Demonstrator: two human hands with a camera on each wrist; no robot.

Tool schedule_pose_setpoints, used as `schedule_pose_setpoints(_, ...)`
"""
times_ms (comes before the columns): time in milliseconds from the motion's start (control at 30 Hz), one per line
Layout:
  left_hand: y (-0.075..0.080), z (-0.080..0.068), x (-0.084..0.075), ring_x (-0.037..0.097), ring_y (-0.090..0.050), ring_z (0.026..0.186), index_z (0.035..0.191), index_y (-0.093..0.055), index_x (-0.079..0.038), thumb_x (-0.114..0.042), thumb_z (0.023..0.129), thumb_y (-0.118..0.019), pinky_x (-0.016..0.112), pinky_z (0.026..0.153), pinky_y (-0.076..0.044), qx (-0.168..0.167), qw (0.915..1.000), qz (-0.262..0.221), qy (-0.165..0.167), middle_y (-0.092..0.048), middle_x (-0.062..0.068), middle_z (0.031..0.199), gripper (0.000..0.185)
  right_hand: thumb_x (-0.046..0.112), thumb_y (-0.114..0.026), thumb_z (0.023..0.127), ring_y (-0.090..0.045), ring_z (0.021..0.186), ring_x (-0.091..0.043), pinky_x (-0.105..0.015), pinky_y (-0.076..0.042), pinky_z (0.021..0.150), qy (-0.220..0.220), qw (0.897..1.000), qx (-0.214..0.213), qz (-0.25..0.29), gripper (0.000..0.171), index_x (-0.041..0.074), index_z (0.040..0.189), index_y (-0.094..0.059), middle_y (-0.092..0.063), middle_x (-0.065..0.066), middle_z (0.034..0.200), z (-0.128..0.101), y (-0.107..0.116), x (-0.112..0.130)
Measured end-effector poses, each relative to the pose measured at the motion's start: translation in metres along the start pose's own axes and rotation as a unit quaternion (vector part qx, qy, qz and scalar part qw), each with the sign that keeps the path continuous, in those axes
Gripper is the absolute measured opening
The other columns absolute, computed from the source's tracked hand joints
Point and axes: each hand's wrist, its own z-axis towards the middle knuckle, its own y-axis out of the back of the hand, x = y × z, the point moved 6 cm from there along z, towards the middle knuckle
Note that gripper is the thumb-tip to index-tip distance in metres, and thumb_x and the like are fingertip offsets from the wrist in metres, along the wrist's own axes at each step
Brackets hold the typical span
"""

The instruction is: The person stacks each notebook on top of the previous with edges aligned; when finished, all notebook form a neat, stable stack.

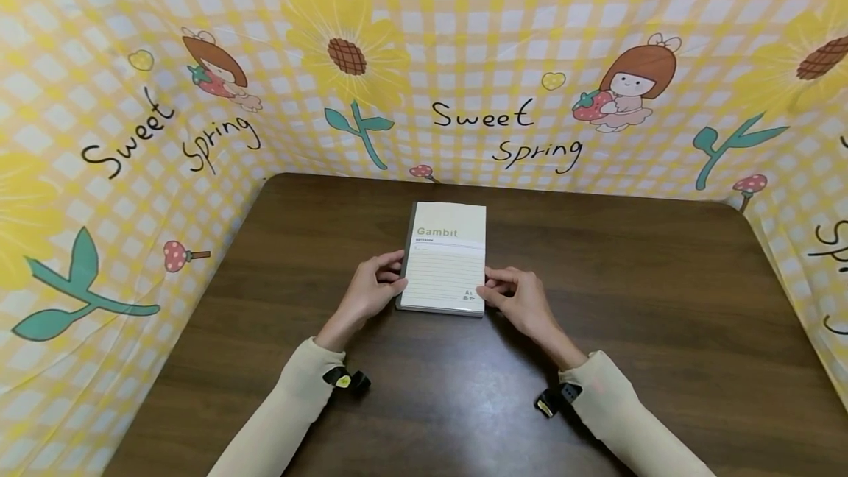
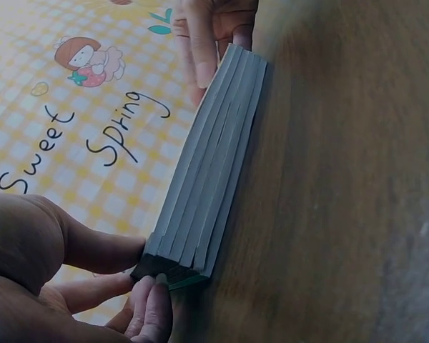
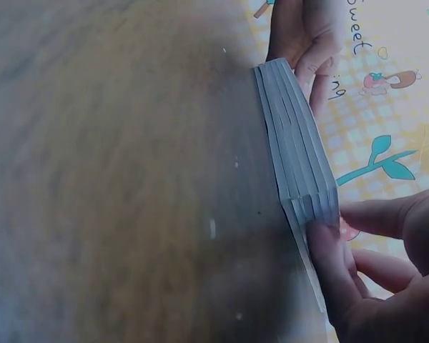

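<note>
A stack of cream notebooks (image 1: pixel 445 260) with "Gambit" printed on the top cover lies flat in the middle of the dark wooden table (image 1: pixel 629 300). My left hand (image 1: pixel 396 274) pinches the stack's near left corner, thumb on top and fingers at the spine edge. My right hand (image 1: pixel 490 287) grips the near right corner. The left wrist view shows the stack's page edges (image 2: pixel 207 164) between my left hand (image 2: pixel 146 275) and the far right hand (image 2: pixel 214 36). From the right wrist, the stack (image 3: pixel 297 136) runs from my right hand (image 3: pixel 336 221) to the left hand (image 3: pixel 307 36).
A yellow checked cloth (image 1: pixel 483 57) printed with sunflowers and "Sweet Spring" stands as a wall behind and on both sides of the table. Bare brown tabletop lies around the stack. Black wrist cameras (image 1: pixel 344 379) sit on both cream sleeves.
</note>
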Motion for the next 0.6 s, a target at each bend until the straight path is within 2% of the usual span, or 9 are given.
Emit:
schedule_pose_setpoints(167,-0.002,0.0,0.002,0.034,-0.067,0.115,0.15,-0.056,-0.006,-0.003,0.096,-0.069,0.041,0.096,-0.056,0.008,0.9999,0.002,-0.008,-0.064,0.022,0.133,0.055,0.013,-0.075,0.097,-0.077,0.087,-0.027,-0.024,-0.061,0.064,0.004,0.999,0.029,0.016,0.041,-0.002,0.135,-0.068,-0.073,-0.02,0.107,-0.003,0.001,-0.002)
schedule_pose_setpoints(333,-0.003,-0.003,0.0,0.035,-0.068,0.117,0.151,-0.054,-0.007,-0.012,0.1,-0.069,0.047,0.1,-0.056,0.02,0.9992,0.031,-0.018,-0.065,0.022,0.136,0.054,0.014,-0.07,0.101,-0.076,0.089,-0.028,-0.03,-0.064,0.071,0.018,0.998,0.063,0.01,0.04,-0.001,0.137,-0.065,-0.073,-0.021,0.11,-0.008,0.008,-0.003)
schedule_pose_setpoints(500,0.001,-0.007,-0.005,0.037,-0.069,0.119,0.152,-0.051,-0.005,-0.018,0.102,-0.068,0.049,0.101,-0.057,0.029,0.9968,0.058,-0.046,-0.065,0.023,0.138,0.055,0.018,-0.07,0.101,-0.075,0.092,-0.022,-0.026,-0.061,0.073,0.048,0.994,0.078,-0.055,0.039,0.004,0.137,-0.066,-0.073,-0.015,0.116,-0.013,0.021,0.0)
schedule_pose_setpoints(600,0.004,-0.01,-0.006,0.037,-0.069,0.119,0.154,-0.048,-0.004,-0.019,0.103,-0.067,0.049,0.101,-0.058,0.042,0.994,0.074,-0.069,-0.063,0.024,0.14,0.057,0.019,-0.072,0.1,-0.074,0.093,-0.021,-0.026,-0.058,0.074,0.086,0.988,0.077,-0.103,0.04,0.005,0.137,-0.066,-0.073,-0.014,0.119,-0.017,0.03,0.003)
